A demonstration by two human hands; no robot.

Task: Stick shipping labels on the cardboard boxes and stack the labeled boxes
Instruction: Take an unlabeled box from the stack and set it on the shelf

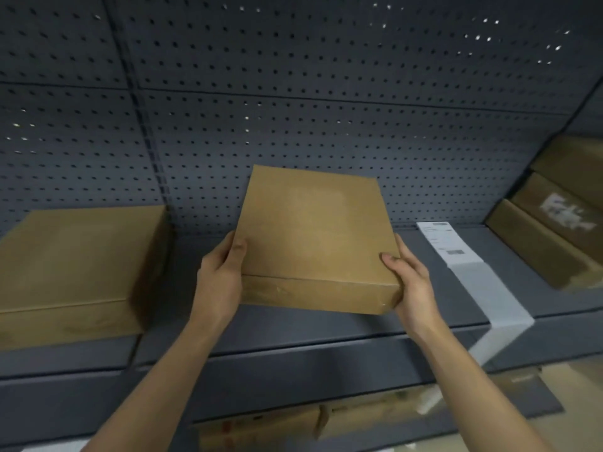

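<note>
Indoors, grey shelf [326, 326], pegboard wall [326, 109], box [313, 230] held

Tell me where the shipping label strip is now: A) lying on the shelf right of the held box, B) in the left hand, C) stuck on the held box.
A: the label strip lies on the shelf, right of the held box, whose top is bare.

Printed label strip [447, 243] on shelf [522, 288], text too blurred to read
</note>
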